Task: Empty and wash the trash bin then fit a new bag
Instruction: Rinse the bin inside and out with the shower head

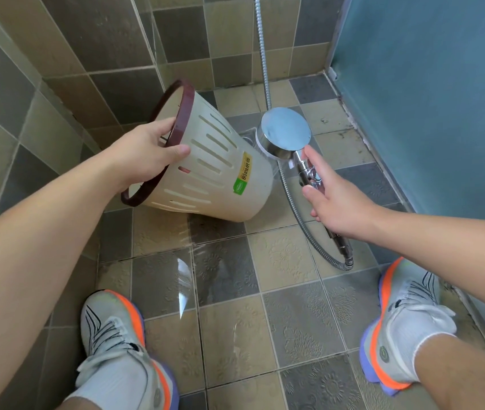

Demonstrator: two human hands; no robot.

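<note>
While your left hand (149, 149) pinches the tilted trash bin (205, 173) rim | right hand (333, 193) grips the shower head (284, 134) | wet floor (235, 321)

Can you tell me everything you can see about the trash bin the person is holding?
The trash bin is a cream plastic cone-shaped basket with rows of slots in its wall and a dark red rim. A yellow and green sticker sits on its side. It is tipped over, mouth toward the person, base toward the shower head, which sprays water on it. The left hand grips the rim, thumb outside and fingers inside. Its lower edge seems to rest on the wet tiled floor. No bag shows.
</note>
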